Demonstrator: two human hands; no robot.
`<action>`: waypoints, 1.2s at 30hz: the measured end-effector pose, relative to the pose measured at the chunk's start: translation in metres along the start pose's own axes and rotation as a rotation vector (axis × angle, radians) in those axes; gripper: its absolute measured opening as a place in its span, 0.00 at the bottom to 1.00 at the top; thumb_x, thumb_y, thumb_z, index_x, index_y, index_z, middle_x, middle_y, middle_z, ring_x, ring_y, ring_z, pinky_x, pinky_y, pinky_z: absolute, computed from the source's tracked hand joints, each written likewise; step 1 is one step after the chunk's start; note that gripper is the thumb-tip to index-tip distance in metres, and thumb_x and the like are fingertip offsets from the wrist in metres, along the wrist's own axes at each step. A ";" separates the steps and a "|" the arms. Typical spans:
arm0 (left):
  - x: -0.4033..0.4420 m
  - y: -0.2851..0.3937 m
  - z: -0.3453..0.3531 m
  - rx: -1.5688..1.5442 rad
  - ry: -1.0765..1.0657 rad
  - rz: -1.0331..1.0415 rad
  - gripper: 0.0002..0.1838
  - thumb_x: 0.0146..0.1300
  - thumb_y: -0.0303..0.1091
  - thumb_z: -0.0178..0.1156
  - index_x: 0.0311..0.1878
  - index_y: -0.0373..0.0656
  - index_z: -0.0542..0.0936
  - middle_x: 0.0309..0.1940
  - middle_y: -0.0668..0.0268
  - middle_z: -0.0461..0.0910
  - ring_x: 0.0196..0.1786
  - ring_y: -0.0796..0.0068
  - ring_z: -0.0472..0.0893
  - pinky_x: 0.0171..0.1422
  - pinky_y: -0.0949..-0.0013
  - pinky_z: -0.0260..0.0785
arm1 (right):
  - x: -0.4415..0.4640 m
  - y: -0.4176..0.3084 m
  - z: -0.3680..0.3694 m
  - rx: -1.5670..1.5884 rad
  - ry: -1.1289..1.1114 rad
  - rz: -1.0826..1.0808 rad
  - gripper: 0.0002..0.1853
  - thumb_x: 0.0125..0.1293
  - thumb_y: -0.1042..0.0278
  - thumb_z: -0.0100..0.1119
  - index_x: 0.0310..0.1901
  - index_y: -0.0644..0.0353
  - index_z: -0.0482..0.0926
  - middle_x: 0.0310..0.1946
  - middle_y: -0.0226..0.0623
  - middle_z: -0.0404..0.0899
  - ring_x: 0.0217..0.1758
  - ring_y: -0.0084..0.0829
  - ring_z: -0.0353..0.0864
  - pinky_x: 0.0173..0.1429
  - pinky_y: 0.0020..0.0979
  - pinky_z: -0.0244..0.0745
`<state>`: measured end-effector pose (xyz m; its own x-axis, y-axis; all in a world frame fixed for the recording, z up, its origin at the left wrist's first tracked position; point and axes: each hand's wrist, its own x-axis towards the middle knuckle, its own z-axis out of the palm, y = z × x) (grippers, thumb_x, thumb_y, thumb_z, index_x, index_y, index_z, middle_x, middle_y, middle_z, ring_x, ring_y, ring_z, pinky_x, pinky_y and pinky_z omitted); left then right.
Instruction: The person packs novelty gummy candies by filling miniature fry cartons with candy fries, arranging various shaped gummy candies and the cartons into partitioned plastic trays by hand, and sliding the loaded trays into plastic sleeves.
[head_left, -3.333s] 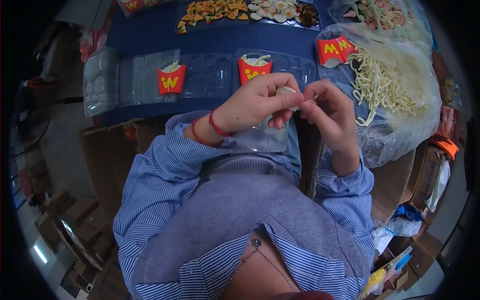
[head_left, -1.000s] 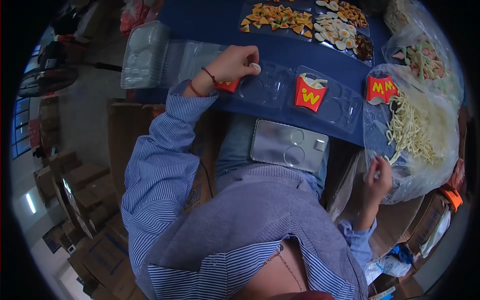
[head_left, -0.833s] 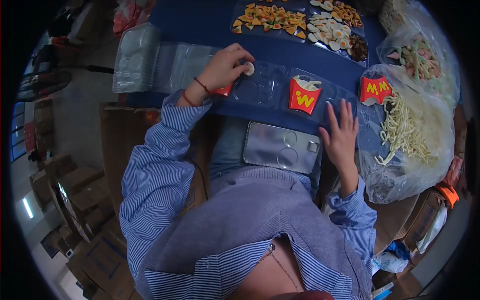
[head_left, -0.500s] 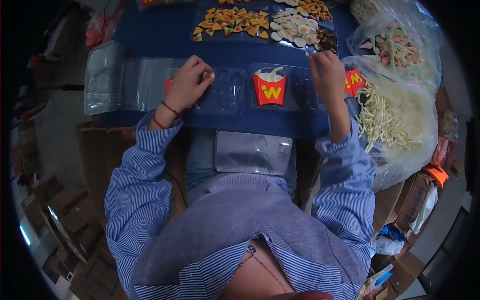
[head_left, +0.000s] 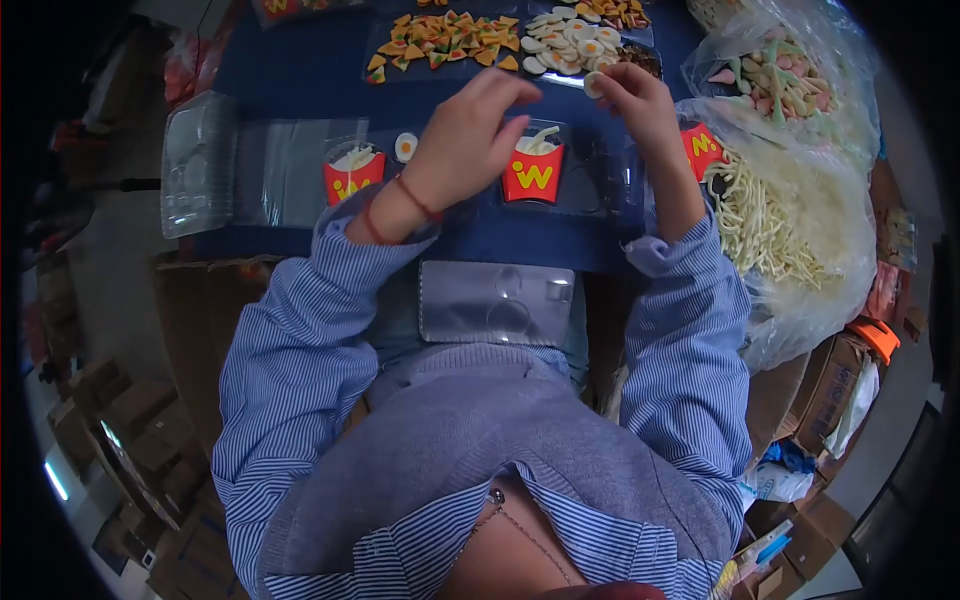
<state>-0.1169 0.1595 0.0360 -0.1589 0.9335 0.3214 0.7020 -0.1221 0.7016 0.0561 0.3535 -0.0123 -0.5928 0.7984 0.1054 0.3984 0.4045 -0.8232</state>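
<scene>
My right hand [head_left: 643, 103] pinches a small white fried-egg candy [head_left: 593, 85] between thumb and fingertips, just in front of the pile of fried-egg candies [head_left: 570, 45]. My left hand [head_left: 470, 135] hovers with thumb and fingers apart and nothing seen between them. It is left of a red fries carton [head_left: 531, 180] with a yellow logo and pale sticks, which sits in a clear plastic tray [head_left: 590, 195]. Another red carton [head_left: 352, 175] stands to the left, partly behind my sleeve. Beside it lies a single fried-egg candy [head_left: 405, 147].
Triangular pizza-like candies [head_left: 450, 40] are heaped at the back. On the right, plastic bags hold pale stick candies [head_left: 765, 225] and pastel pieces [head_left: 785, 90], near a third red carton [head_left: 702, 148]. Stacked clear trays [head_left: 197, 165] stand left; another clear tray [head_left: 497, 303] rests on my lap.
My left hand has let go of a fried-egg candy beside the left carton and moved right and up. My right hand has moved slightly up and left, and a fried-egg candy now shows in its fingers.
</scene>
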 end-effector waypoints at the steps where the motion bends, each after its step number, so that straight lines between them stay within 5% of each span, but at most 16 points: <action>1: 0.016 -0.003 0.013 -0.037 0.042 0.054 0.08 0.61 0.28 0.60 0.43 0.39 0.80 0.43 0.59 0.77 0.41 0.57 0.81 0.44 0.62 0.75 | -0.012 -0.014 -0.011 0.204 -0.101 0.077 0.10 0.67 0.64 0.62 0.42 0.63 0.82 0.35 0.32 0.83 0.32 0.23 0.79 0.40 0.26 0.75; 2: 0.030 -0.007 0.026 -0.075 0.081 0.107 0.09 0.61 0.28 0.59 0.44 0.39 0.80 0.44 0.58 0.78 0.41 0.57 0.82 0.45 0.61 0.75 | -0.023 -0.021 -0.017 0.410 -0.201 0.157 0.11 0.68 0.65 0.61 0.43 0.64 0.82 0.35 0.29 0.83 0.33 0.20 0.78 0.40 0.24 0.74; 5: 0.063 -0.027 0.060 0.185 0.030 0.148 0.10 0.62 0.29 0.58 0.45 0.40 0.82 0.45 0.55 0.79 0.44 0.56 0.82 0.48 0.61 0.76 | -0.039 -0.019 -0.026 0.232 -0.381 0.246 0.11 0.68 0.65 0.61 0.44 0.63 0.83 0.35 0.29 0.83 0.35 0.20 0.79 0.41 0.24 0.75; 10: 0.129 -0.058 0.096 0.443 -0.107 -0.011 0.10 0.65 0.32 0.57 0.43 0.44 0.85 0.45 0.56 0.81 0.47 0.56 0.83 0.51 0.58 0.77 | -0.046 0.003 0.008 -0.385 -0.137 -0.139 0.06 0.65 0.69 0.61 0.40 0.59 0.83 0.38 0.39 0.81 0.41 0.40 0.84 0.45 0.34 0.78; 12: 0.133 -0.071 0.110 0.513 -0.153 -0.078 0.10 0.65 0.33 0.57 0.43 0.45 0.86 0.45 0.56 0.81 0.48 0.57 0.83 0.51 0.56 0.78 | -0.052 -0.005 0.014 -0.432 -0.118 -0.144 0.05 0.65 0.69 0.61 0.39 0.60 0.82 0.38 0.39 0.80 0.41 0.41 0.83 0.45 0.34 0.78; 15: 0.132 -0.086 0.128 0.633 -0.004 0.096 0.10 0.64 0.33 0.58 0.43 0.46 0.87 0.46 0.57 0.81 0.48 0.57 0.83 0.49 0.55 0.78 | -0.056 -0.005 0.015 -0.464 -0.100 -0.178 0.04 0.64 0.70 0.61 0.38 0.60 0.81 0.38 0.40 0.78 0.41 0.42 0.83 0.43 0.35 0.78; 20: 0.135 -0.082 0.130 0.557 0.006 -0.030 0.10 0.62 0.36 0.60 0.42 0.45 0.86 0.48 0.58 0.80 0.48 0.56 0.83 0.49 0.55 0.78 | -0.064 0.006 0.015 -0.355 -0.097 -0.279 0.04 0.63 0.70 0.62 0.37 0.60 0.81 0.37 0.40 0.76 0.39 0.42 0.82 0.41 0.36 0.77; 23: 0.127 -0.055 0.109 0.497 0.043 -0.097 0.10 0.60 0.36 0.61 0.41 0.44 0.86 0.48 0.57 0.80 0.48 0.56 0.83 0.49 0.55 0.78 | -0.070 0.009 0.020 -0.336 0.022 -0.426 0.05 0.58 0.69 0.63 0.34 0.58 0.79 0.34 0.39 0.75 0.35 0.44 0.81 0.35 0.39 0.77; 26: 0.118 0.002 0.096 0.420 0.010 0.131 0.07 0.57 0.37 0.62 0.34 0.45 0.83 0.37 0.60 0.81 0.37 0.58 0.83 0.42 0.59 0.77 | -0.077 0.003 0.026 -0.431 0.130 -0.412 0.08 0.56 0.68 0.65 0.34 0.61 0.78 0.31 0.40 0.73 0.36 0.42 0.79 0.41 0.39 0.76; 28: 0.108 0.078 0.103 0.011 -0.193 0.342 0.08 0.56 0.38 0.64 0.32 0.44 0.84 0.33 0.60 0.82 0.35 0.58 0.83 0.39 0.60 0.76 | -0.080 0.000 0.029 -0.340 0.447 -0.633 0.08 0.55 0.66 0.66 0.32 0.58 0.77 0.30 0.38 0.73 0.36 0.42 0.77 0.43 0.40 0.73; 29: 0.097 0.126 0.106 -0.204 -0.379 0.401 0.10 0.55 0.40 0.65 0.32 0.42 0.84 0.29 0.60 0.82 0.34 0.57 0.83 0.38 0.60 0.75 | -0.077 0.017 0.039 -0.185 0.277 -0.482 0.07 0.55 0.66 0.66 0.30 0.55 0.77 0.30 0.38 0.73 0.37 0.41 0.75 0.43 0.39 0.70; 31: 0.069 0.194 0.138 -0.553 -0.522 0.546 0.10 0.57 0.39 0.64 0.32 0.41 0.83 0.30 0.60 0.81 0.35 0.55 0.82 0.39 0.60 0.74 | -0.083 -0.016 0.019 -0.431 0.398 -0.489 0.05 0.57 0.67 0.64 0.30 0.54 0.77 0.29 0.37 0.72 0.34 0.41 0.74 0.42 0.38 0.69; 34: 0.051 0.228 0.158 -0.566 -0.403 0.678 0.09 0.58 0.38 0.62 0.34 0.42 0.82 0.34 0.61 0.80 0.36 0.55 0.82 0.40 0.59 0.74 | -0.065 -0.010 -0.021 -0.412 0.469 -0.365 0.04 0.58 0.67 0.64 0.30 0.56 0.79 0.30 0.38 0.77 0.34 0.44 0.78 0.40 0.43 0.72; 36: 0.068 0.210 0.154 -0.401 -0.321 0.571 0.08 0.60 0.37 0.60 0.36 0.43 0.81 0.37 0.61 0.78 0.38 0.56 0.82 0.41 0.57 0.74 | -0.033 0.013 -0.076 -0.506 0.588 -0.361 0.05 0.61 0.72 0.60 0.36 0.59 0.83 0.32 0.42 0.80 0.35 0.44 0.81 0.41 0.42 0.75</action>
<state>0.1268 0.2496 0.1075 0.4052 0.7337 0.5454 0.2997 -0.6702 0.6789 0.1339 0.3659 0.0161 -0.3394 0.6273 0.7009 0.6026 0.7172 -0.3501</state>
